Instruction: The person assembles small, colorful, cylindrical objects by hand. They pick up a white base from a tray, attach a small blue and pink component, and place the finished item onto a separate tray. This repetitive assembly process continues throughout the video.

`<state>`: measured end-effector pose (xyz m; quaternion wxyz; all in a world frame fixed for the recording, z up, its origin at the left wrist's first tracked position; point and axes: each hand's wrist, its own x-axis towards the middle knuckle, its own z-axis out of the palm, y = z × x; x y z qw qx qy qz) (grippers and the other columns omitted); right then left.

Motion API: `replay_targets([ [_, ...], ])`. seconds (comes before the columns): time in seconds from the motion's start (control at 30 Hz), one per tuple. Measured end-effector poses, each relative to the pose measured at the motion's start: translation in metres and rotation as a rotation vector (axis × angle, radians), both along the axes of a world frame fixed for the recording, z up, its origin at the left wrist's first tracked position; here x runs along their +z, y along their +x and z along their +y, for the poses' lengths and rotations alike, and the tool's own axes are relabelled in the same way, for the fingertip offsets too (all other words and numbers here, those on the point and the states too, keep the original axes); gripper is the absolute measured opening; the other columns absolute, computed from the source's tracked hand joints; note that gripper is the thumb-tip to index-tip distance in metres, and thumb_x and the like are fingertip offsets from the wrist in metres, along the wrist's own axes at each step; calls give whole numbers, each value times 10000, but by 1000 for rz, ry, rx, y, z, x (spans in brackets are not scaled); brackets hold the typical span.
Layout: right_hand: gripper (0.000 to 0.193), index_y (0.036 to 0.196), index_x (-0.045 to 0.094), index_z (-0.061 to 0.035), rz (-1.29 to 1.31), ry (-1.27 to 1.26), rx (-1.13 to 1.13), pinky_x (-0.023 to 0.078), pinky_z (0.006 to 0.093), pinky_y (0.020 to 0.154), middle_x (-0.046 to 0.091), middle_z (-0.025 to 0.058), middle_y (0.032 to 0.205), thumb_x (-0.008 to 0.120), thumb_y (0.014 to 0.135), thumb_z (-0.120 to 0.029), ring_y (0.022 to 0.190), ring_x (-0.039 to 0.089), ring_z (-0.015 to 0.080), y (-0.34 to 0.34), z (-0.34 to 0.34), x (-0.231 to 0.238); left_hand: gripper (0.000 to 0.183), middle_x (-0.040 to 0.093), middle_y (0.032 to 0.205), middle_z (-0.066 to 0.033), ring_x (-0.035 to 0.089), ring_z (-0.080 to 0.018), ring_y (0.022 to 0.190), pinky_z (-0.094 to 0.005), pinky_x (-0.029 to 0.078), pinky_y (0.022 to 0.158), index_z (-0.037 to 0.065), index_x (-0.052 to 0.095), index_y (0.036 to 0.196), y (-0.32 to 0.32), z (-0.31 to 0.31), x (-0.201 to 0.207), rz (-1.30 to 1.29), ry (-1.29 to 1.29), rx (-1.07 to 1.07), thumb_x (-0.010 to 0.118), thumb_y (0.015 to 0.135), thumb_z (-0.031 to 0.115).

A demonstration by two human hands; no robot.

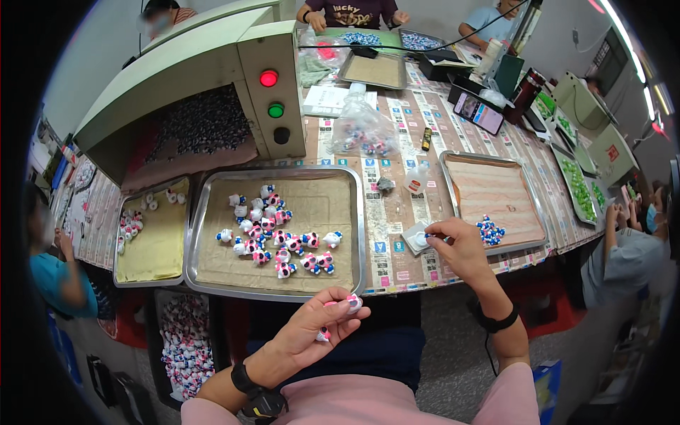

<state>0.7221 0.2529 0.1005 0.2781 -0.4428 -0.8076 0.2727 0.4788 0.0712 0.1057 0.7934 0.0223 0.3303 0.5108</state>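
My left hand (310, 327) is closed around a small pink-and-white animal figurine (353, 304) between thumb and fingers. A second figurine (324, 334) is tucked lower in the same hand. My right hand (464, 249) pinches a tiny blue part (428, 238) over a small white pad (414, 239) on the table; its exact shape is too small to tell. Right of that hand, a heap of blue-and-white parts (490, 231) lies in a metal tray (496, 185). On the large middle tray (276, 173), several pink, white and blue figurines (273, 234) stand or lie loosely grouped.
A cream machine (265, 42) with a red and a green light fills the back left. Near it is a yellow-lined tray (152, 258). A glue bottle (416, 179), plastic bag (365, 127) and phone (479, 113) lie beyond. A full bin (185, 340) stands below. Other people sit around.
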Motion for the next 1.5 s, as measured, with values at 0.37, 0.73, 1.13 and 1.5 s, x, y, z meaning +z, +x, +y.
replay_targets([
  [0.37, 147, 913, 719, -18, -137, 174, 58, 497, 312, 622, 663, 124, 810, 703, 767, -11, 700, 645, 240, -3, 4, -9, 347, 597, 1064, -48, 622, -135, 931, -219, 524, 679, 50, 514, 1274, -1, -1, -11, -152, 88, -63, 587, 952, 154],
  [0.73, 181, 973, 723, -24, 245, -154, 168, 496, 246, 616, 685, 99, 880, 718, 792, -17, 711, 630, 137, -22, -66, 34, 318, 617, 1126, -50, 631, -145, 994, -229, 550, 723, 86, 531, 1240, 12, 7, -11, -33, 64, -60, 610, 936, 133],
  [1.13, 214, 1009, 726, -35, 362, -323, 240, 469, 217, 596, 677, 83, 872, 736, 796, -23, 700, 596, 96, -31, -95, 27, 302, 621, 1110, -57, 631, -158, 1046, -222, 578, 732, 83, 555, 1167, 18, 8, -9, 80, 86, -84, 661, 885, 59],
  [1.5, 195, 999, 735, -45, 414, -322, 331, 480, 264, 647, 703, 78, 857, 736, 803, -41, 753, 631, 145, -34, -95, 19, 286, 647, 1058, -95, 653, -157, 959, -239, 572, 736, 37, 577, 1156, 16, 3, -13, 229, 105, -88, 653, 881, 16],
])
